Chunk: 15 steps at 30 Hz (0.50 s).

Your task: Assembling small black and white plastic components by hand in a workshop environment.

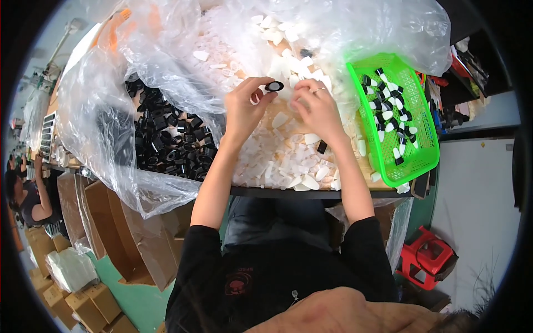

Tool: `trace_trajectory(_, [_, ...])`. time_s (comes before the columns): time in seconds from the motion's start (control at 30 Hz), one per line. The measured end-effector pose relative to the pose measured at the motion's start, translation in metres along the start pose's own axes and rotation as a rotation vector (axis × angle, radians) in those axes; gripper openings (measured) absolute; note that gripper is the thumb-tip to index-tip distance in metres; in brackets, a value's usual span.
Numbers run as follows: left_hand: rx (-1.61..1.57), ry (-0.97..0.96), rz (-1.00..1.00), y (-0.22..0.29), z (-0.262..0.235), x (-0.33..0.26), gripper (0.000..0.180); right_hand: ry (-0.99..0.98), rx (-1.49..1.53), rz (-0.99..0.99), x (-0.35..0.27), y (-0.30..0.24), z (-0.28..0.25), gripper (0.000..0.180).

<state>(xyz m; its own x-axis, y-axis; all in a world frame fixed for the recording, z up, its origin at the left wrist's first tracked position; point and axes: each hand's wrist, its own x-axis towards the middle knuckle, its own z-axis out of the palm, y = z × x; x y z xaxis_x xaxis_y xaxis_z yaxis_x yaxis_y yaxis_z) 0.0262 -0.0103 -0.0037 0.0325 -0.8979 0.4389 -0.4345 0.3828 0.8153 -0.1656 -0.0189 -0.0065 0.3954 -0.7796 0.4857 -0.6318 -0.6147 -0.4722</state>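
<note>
Presently, the black oval piece (pixel 274 86) is positioned above the counter (pixel 363 169), between the two hands. The left hand (pixel 244 108) pinches its left edge between thumb and finger; this grip is closed on the piece. The long axis of the oval runs roughly left to right, with the free end directed toward the right hand (pixel 322 114). The right fingers are curled just beyond that end, apart from it; whether this grip contains anything cannot be determined. Reference relation: piece immediately left of the right fingertips, nearly level with them in view, narrow gap between.
</note>
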Motion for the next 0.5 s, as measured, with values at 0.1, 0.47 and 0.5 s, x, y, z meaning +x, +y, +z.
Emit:
trace_trajectory(0.1, [-0.05, -0.02, -0.014, -0.003, 0.0034, -0.0015, 0.028, 0.096, 0.131, 0.038, 0.0029, -0.0047, -0.0053, 0.009])
trace_trajectory(0.47, [-0.112, -0.126, -0.068, -0.0007, 0.0044, -0.0029, 0.026, 0.192, 0.155, -0.125, 0.0063, -0.0104, -0.0038, 0.012])
trace_trajectory(0.5, [-0.21, -0.173, -0.104, 0.0001, 0.0054, -0.0035, 0.024, 0.195, 0.121, -0.169, 0.0062, -0.0105, -0.0021, 0.015])
